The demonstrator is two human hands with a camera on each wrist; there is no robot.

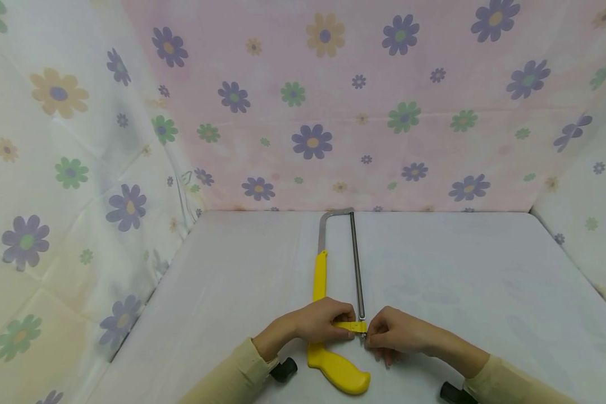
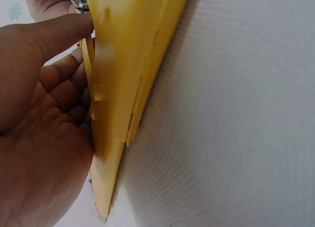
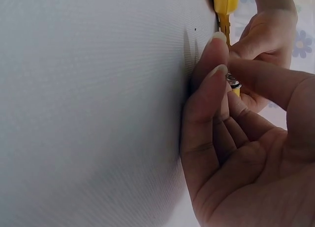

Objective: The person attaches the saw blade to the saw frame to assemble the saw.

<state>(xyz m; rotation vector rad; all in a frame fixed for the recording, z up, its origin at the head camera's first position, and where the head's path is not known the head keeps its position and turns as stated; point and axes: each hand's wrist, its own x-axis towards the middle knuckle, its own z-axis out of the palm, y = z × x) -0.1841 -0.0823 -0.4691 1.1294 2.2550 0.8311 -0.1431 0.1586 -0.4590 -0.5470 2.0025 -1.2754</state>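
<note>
Your saw (image 1: 343, 375) lies near-to-far on the white table (image 1: 459, 264), blade (image 1: 357, 269) seemingly fitted at both ends — your left hand (image 1: 324, 318) pinches the yellow bracket (image 1: 350, 326), your right hand (image 1: 403, 332) the near screw (image 1: 363, 336) — adjusting seems unfinished.

Reaches in from the near side with left forearm (image 1: 224, 376) and right forearm (image 1: 512, 382), both sleeved and slanting inward. Pinches with left hand (image 1: 320, 321), stretching left thumb (image 2: 59, 36) along the near side and bending left fingers (image 2: 66, 91) on the far side. Pinches likewise with right hand (image 1: 401, 331), set just beside to the right, holding right thumb (image 3: 275, 81) close to curled right fingers (image 3: 201, 121).
</note>
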